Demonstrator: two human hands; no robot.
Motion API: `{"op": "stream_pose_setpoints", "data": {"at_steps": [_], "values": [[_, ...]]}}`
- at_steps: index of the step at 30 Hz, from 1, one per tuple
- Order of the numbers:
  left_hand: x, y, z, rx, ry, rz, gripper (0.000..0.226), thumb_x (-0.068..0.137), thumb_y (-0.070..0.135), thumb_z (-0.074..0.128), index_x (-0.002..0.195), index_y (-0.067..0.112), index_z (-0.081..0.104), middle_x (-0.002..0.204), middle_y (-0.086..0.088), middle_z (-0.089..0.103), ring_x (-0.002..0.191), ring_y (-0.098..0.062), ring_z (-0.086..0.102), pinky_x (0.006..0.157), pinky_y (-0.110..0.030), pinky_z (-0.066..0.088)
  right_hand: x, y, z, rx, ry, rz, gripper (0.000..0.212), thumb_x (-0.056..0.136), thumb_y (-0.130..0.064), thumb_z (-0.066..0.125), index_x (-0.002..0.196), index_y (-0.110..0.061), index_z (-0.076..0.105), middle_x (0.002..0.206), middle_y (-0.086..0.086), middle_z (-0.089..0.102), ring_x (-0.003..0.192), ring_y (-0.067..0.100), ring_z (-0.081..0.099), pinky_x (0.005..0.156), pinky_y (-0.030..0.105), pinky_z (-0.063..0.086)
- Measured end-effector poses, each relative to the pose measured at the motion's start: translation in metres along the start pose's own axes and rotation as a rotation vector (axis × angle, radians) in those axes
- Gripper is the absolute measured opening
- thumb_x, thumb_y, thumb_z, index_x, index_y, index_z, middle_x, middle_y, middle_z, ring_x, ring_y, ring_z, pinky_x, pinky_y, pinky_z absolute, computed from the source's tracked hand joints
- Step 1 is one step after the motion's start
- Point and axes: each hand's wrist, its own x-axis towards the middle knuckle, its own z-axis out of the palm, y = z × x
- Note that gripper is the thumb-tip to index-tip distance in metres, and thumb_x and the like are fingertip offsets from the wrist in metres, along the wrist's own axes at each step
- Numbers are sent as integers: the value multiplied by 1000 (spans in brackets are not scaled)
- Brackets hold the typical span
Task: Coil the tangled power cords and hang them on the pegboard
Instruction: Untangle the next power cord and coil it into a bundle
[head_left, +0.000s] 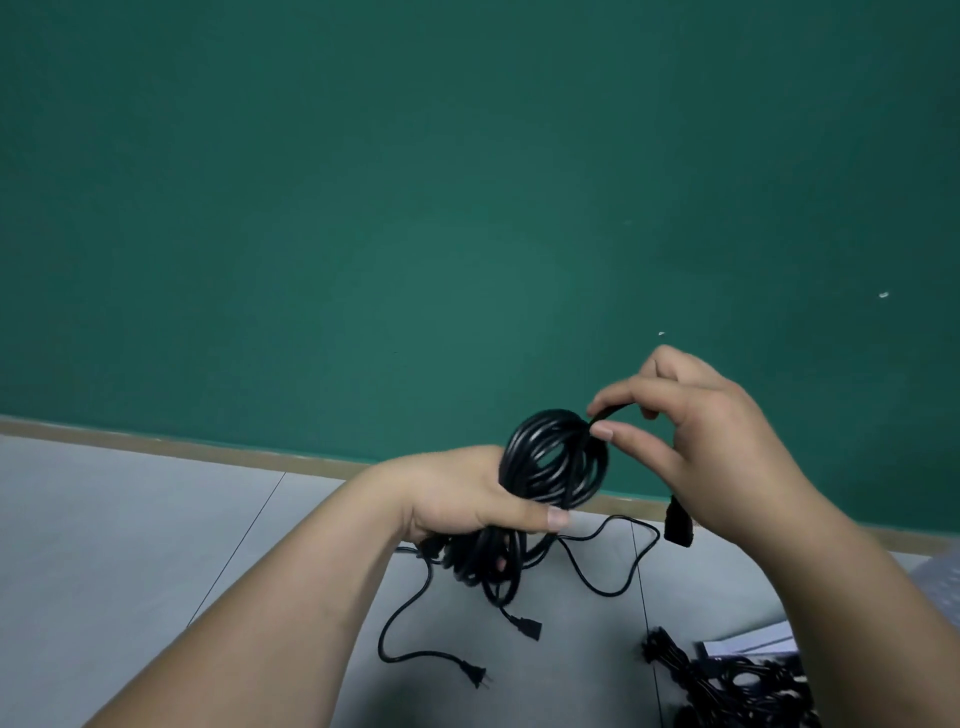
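Two bare forearms enter from the near edge and reach forward over a pale grey tiled floor (130, 519). Beyond them a dark green wall (415, 182) fills the far scene, with a tan skirting strip (182, 447) along its foot. At the near right lies a second heap of black cords (748, 680), partly on something white and partly hidden by the right forearm; how many cords it holds cannot be told.

Left hand (467, 499) is turned thumb-side toward the camera, its fingers wrapped round the middle of a coiled black power cord (556, 462), thumb laid flat across the loops. Round loops stand up above the fist against the wall; looser loops hang below it.

Right hand (711, 447) is raised just right of the coil, wrist bent, thumb and forefinger pinching one strand at the top of the loops while the other fingers curl. A black socket connector (679, 527) hangs beneath its palm.

Three cord ends show: that connector, another socket end (530, 627) dangling below the coil, and a two-pin plug (475, 675) on the floor at the end of a slack strand. One more strand loops loosely over the floor between the hands.
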Motion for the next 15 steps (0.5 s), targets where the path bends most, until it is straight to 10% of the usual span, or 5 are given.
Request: {"op": "stream_pose_setpoints", "data": {"at_steps": [5, 7, 10, 15], "values": [[3, 8, 15, -74, -98, 40, 22, 101, 11, 70, 89, 29, 67, 81, 26, 65, 82, 6, 60, 83, -13, 46, 0, -1, -6, 112, 47, -13, 12, 90, -41, 78, 102, -40, 78, 90, -11, 51, 93, 13, 59, 77, 36, 49], [5, 7, 20, -68, -102, 21, 5, 100, 17, 73, 103, 21, 70, 97, 19, 72, 97, 0, 66, 95, -22, 50, 1, -8, -6, 163, 24, -61, 12, 89, -40, 79, 101, -39, 79, 89, -11, 50, 92, 14, 59, 77, 29, 46], [5, 12, 32, 89, -128, -19, 37, 92, 33, 82, 126, 21, 70, 127, 8, 74, 123, -13, 67, 114, -38, 49, 4, -18, 2, 148, -55, -128, 13, 90, -46, 78, 102, -41, 79, 89, -12, 48, 89, 13, 57, 74, 33, 48], [7, 17, 57, 525, -166, -32, 34, 78, 39, 88, 97, 43, 61, 83, 21, 66, 77, -4, 64, 75, -29, 55, 2, 0, 16, 235, -279, -21, 15, 81, -46, 89, 94, -43, 82, 82, -10, 53, 79, 13, 59, 74, 35, 49]]}}
